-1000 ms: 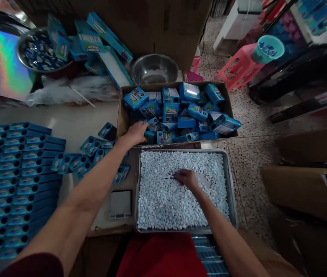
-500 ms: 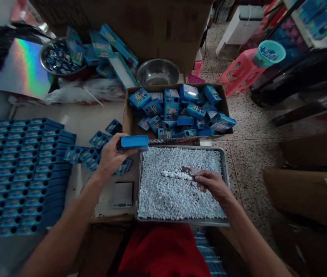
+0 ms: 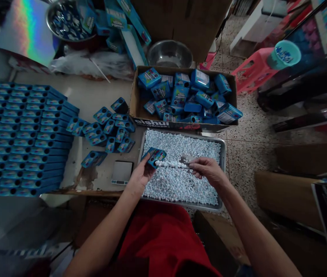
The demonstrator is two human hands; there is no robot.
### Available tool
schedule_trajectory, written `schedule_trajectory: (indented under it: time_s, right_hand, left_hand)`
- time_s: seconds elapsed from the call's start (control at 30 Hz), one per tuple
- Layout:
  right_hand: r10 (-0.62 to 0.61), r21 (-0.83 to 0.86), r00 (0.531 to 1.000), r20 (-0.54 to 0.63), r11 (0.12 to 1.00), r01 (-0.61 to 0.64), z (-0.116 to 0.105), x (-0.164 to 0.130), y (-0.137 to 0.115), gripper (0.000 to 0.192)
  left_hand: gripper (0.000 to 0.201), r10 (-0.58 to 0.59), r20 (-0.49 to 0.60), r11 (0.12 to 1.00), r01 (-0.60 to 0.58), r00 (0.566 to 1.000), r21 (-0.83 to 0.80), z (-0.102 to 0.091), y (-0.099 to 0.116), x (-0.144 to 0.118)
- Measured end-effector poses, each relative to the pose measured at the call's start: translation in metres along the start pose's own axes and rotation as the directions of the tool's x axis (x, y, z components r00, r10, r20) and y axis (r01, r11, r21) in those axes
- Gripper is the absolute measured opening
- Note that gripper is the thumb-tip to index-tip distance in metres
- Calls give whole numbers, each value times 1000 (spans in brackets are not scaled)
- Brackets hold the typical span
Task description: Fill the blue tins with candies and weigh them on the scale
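Observation:
My left hand [image 3: 141, 175] is closed around a small blue candy box [image 3: 156, 154] above the left part of a metal tray [image 3: 222, 169]. The tray is spread with small white candies [image 3: 177, 188]. In my right hand [image 3: 208, 169] is a narrow metal scoop [image 3: 186, 158] carrying a row of white candies. The scoop's far end meets the box's near right side; I cannot tell whether candies are passing inside. My right fingers hide the scoop's handle end.
A cardboard carton [image 3: 186, 126] full of blue boxes stands behind the tray. A small scale [image 3: 122, 172] lies to its left, near scattered boxes [image 3: 114, 127] and stacked rows of boxes [image 3: 22, 138]. A steel bowl [image 3: 169, 54] sits behind; a pink stool [image 3: 252, 69] bears a green cup.
My left hand has brought the blue box right and down from beside the carton to the scoop's end. My right hand still holds the loaded scoop over the tray. The camera view has shifted.

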State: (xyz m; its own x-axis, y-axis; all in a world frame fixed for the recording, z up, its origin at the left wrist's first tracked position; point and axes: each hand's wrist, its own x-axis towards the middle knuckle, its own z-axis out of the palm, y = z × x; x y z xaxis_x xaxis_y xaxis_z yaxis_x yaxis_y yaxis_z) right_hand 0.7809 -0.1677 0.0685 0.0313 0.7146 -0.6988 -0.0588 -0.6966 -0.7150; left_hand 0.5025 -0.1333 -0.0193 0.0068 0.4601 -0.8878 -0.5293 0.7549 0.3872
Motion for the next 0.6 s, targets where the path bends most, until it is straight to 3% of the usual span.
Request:
schedule_trajectory:
  time_s: [0.17, 0.33, 0.43, 0.5, 0.6]
  right_hand:
    - [-101, -174, 994, -51, 981, 91, 20, -14, -16, 30]
    - [-263, -438, 964, -47, 872, 217, 47, -35, -38, 14]
    - [-301, -488, 953, -48, 839, 240, 52, -42, -45, 12]
    - [-277, -461, 957, -82, 862, 210, 34, -46, -38, 16]
    - [-187, -404, 953, -240, 912, 77, -29, -56, 6, 31]
  left_hand:
    - [18, -66, -8, 996, 65, 998, -67, 6, -12, 8]
    - [12, -100, 13, 989, 101, 995, -105, 17, -20, 13]
    - [14, -108, 7, 991, 108, 994, -76, 20, -18, 16]
    - [15, -111, 2, 993, 111, 994, -30, 20, -14, 17]
    - [18, -122, 10, 989, 121, 992, 87, 15, -7, 19]
